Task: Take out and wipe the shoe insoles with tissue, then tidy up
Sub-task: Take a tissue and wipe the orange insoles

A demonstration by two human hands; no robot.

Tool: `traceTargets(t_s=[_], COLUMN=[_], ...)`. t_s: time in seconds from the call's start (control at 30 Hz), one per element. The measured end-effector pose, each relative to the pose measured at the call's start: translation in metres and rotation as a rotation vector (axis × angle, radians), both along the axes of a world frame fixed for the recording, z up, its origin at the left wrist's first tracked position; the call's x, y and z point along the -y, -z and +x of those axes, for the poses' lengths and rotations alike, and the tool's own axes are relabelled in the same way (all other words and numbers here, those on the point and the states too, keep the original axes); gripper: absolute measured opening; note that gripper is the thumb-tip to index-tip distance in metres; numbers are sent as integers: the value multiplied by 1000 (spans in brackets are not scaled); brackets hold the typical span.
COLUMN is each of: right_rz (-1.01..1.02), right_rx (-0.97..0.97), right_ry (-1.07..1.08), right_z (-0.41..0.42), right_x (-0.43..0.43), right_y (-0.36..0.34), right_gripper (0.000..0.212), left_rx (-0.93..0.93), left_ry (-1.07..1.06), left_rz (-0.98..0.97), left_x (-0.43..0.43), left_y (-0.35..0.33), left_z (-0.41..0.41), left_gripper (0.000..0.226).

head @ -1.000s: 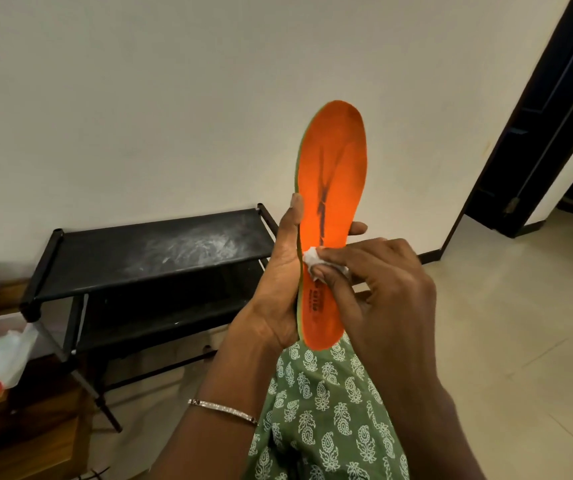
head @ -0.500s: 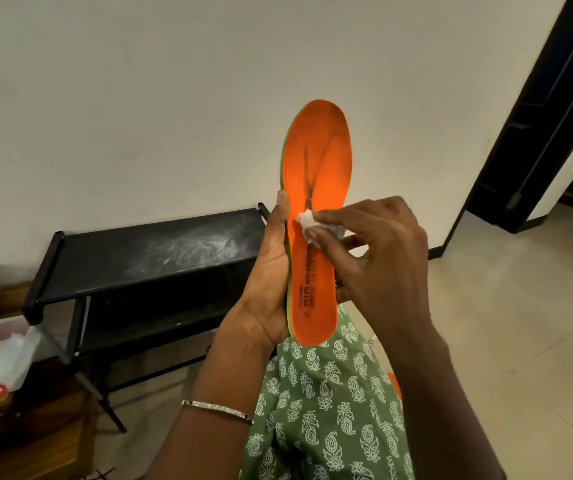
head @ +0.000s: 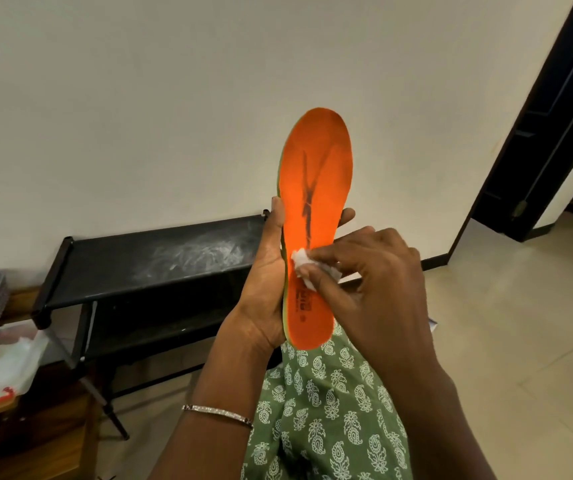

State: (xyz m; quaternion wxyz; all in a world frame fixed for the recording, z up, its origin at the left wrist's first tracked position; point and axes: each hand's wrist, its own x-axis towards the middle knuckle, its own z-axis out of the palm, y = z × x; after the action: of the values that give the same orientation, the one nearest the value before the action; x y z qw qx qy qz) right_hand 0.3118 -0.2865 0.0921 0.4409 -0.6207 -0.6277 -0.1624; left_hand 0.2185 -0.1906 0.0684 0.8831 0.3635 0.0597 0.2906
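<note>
The left grip clasps the orange insole upright, thumb along its left edge. The right grip pinches a crumpled tissue against the insole's middle.

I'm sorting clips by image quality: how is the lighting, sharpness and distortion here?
Head view: soft, even indoor light; the orange insole is sharp enough to show its dark streak, but its printed label is unreadable; the tissue looks washed out; the door frame at right leans, a wide-angle effect.
</note>
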Motion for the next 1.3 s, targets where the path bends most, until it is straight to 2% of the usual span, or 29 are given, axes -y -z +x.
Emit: traceTargets(t_s=[0.07, 0.13, 0.27, 0.43, 0.5, 0.57, 0.7, 0.8, 0.97, 1.07, 1.17, 1.23, 1.3], right_rz=[108, 148, 22, -207, -179, -87, 70, 20, -116, -43, 56, 49, -12], right_rx=[-5, -23, -105, -12, -1, 16, -17, 5, -12, -41, -115, -106, -68], right_ry=[133, 161, -98, -262, -224, -97, 132, 112, -83, 41, 189, 196, 111], right_z=[-1, -2, -8, -9, -5, -1, 3, -3, -8, -2, 1, -1, -4], right_x=[-8, -14, -6, 11, 10, 5, -5, -3, 7, -1, -10, -11, -5], right_y=[-5, -8, -3, -3, -1, 1, 0, -1, 1, 0, -1, -1, -1], right_gripper=[19, 18, 20, 35, 33, 29, 27, 22, 17, 17, 20, 19, 15], left_rx=[28, 45, 7, 28, 17, 8, 22, -28, -28, -73, -116, -98, -74], left_ry=[1, -4, -8, 96, 94, 73, -27, -81, -33, -109, -110, -118, -119], left_rz=[3, -4, 28, -17, -29, -8, 17, 24, -9, 51, 70, 48, 16], left_x=[5, 10, 2, -7, -7, -3, 6, 4, -1, 2, 7, 7, 5], left_y=[-2, -3, -2, -1, -2, -4, -5, -3, -6, -5, -4, -3, -3], left_z=[-1, -1, -4, -7, -6, -4, -3, -2, -8, -7, -4, -2, -1], left_gripper=[83, 77, 86, 91, 92, 94, 78, 80, 83, 73, 74, 75, 76])
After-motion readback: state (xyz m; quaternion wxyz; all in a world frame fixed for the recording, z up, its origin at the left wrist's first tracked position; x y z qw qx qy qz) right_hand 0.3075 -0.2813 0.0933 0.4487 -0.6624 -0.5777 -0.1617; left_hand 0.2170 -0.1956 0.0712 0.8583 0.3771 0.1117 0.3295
